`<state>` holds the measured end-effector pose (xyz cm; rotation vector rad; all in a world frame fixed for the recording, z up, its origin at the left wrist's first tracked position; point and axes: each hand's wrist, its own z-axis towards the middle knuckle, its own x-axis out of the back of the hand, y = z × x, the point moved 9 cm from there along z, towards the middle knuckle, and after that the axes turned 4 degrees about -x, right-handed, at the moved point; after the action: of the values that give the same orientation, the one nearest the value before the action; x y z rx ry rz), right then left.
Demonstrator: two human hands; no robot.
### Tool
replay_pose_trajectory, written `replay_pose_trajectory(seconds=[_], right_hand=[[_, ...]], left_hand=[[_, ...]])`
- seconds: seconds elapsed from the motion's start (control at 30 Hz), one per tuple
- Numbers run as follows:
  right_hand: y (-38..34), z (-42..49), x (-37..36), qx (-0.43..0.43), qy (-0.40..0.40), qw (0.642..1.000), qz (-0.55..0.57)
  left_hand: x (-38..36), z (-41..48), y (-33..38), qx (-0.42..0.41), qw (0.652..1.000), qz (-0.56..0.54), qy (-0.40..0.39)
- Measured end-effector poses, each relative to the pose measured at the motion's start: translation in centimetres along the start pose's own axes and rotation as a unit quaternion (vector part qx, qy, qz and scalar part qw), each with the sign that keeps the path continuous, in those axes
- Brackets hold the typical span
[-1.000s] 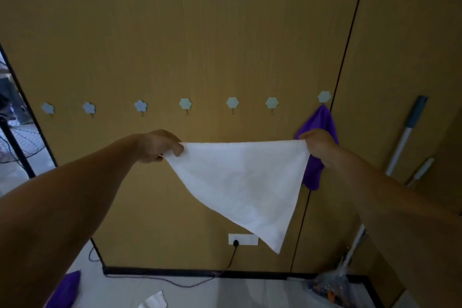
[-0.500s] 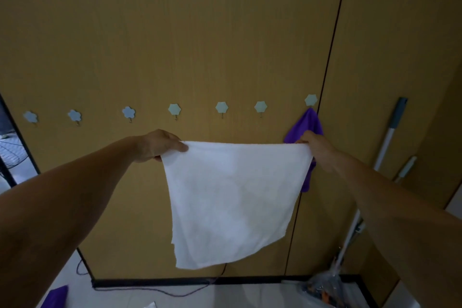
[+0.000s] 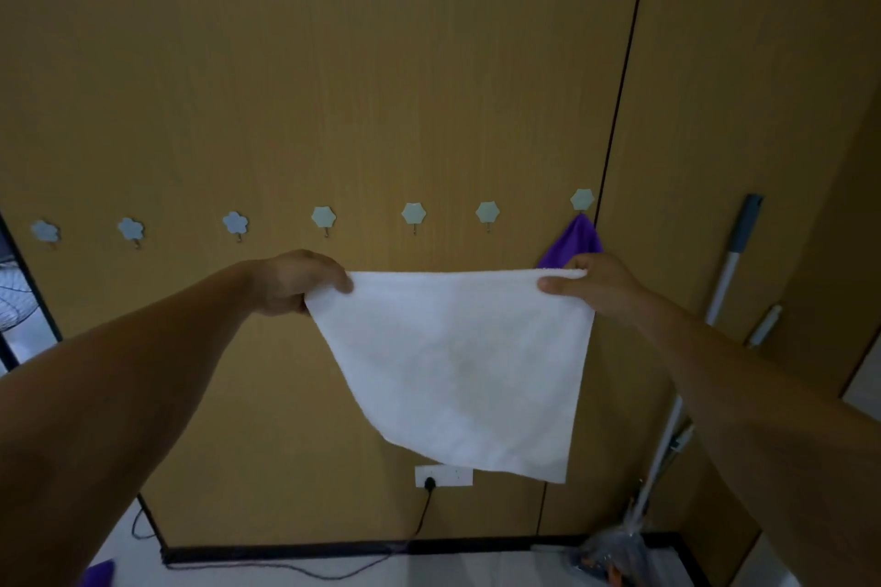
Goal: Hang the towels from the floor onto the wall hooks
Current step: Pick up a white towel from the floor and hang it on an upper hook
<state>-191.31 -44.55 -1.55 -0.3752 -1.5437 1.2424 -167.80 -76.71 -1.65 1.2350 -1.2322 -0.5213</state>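
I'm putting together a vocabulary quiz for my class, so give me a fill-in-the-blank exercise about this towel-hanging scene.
1. The held towel, stretched between the left hand and the right hand, is ____ in colour.
2. The hanging towel behind the right hand is ____ in colour.
3. In the lower row, the hook that carries the hanging towel is the one farthest to the ____.

Missing words: white; purple; right.

Thirteen hooks (image 3: 414,213): six along the top edge, seven across the middle. One white towel (image 3: 457,362), two purple towels (image 3: 574,239) (image 3: 97,573). Two hands (image 3: 295,281) (image 3: 596,285). Two poles (image 3: 726,272) at right. One socket (image 3: 443,476).
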Motion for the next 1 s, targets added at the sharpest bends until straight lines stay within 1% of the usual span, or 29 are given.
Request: replay_pose_trajectory(seconds=[0.1,0.17,0.23,0.3,0.33,0.4,0.47,0.53,0.6,0.67,0.73,0.8,0.87,0.93,1.0], right_hand=[[0.2,0.1,0.5,-0.007,-0.003,1.000,-0.012],[0.3,0.1,0.7,-0.004,0.003,1.000,-0.012],[0.3,0.2,0.7,0.002,0.007,1.000,0.006],[0.3,0.3,0.8,0.001,0.010,1.000,0.027],[0.1,0.4,0.8,0.001,0.011,1.000,0.026],[-0.7,0.6,1.0,0.028,0.021,0.999,-0.013],[-1.5,0.8,1.3,0.057,0.040,0.995,-0.069],[-2.3,0.8,1.3,0.075,0.048,0.989,-0.116],[-3.0,0.9,1.6,0.090,0.071,0.985,-0.126],[-3.5,0.9,2.2,0.097,0.095,0.989,-0.063],[-4.0,1.1,2.8,0.099,0.102,0.990,0.016],[-4.5,1.3,3.3,0.101,0.100,0.989,0.045],[-4.9,1.7,3.8,0.090,0.092,0.991,0.041],[-5.4,2.2,4.6,0.081,0.094,0.990,0.064],[-5.8,2.3,5.5,0.084,0.094,0.987,0.104]], left_hand=[[-1.3,-0.3,-0.5,0.030,0.995,0.018,-0.096],[-1.9,-0.3,-0.3,0.032,0.991,0.046,-0.122],[-1.9,0.1,0.0,0.021,0.993,0.055,-0.102],[-1.4,0.4,0.4,0.003,0.996,0.062,-0.062],[-1.2,0.6,0.7,-0.006,0.996,0.072,-0.043],[-0.9,0.9,1.4,-0.024,0.994,0.108,-0.006],[-0.8,1.3,2.8,-0.055,0.983,0.174,0.026],[-1.0,1.7,4.6,-0.099,0.962,0.247,0.065],[-1.4,1.8,6.5,-0.138,0.948,0.267,0.103],[-2.1,1.8,8.1,-0.178,0.941,0.259,0.126],[-2.5,2.0,9.2,-0.202,0.940,0.220,0.162],[-3.0,2.1,10.2,-0.220,0.945,0.143,0.197],[-3.7,2.2,11.6,-0.241,0.942,0.075,0.222],[-4.8,2.4,13.3,-0.259,0.937,0.055,0.226],[-5.9,2.9,14.7,-0.261,0.941,0.045,0.210]])
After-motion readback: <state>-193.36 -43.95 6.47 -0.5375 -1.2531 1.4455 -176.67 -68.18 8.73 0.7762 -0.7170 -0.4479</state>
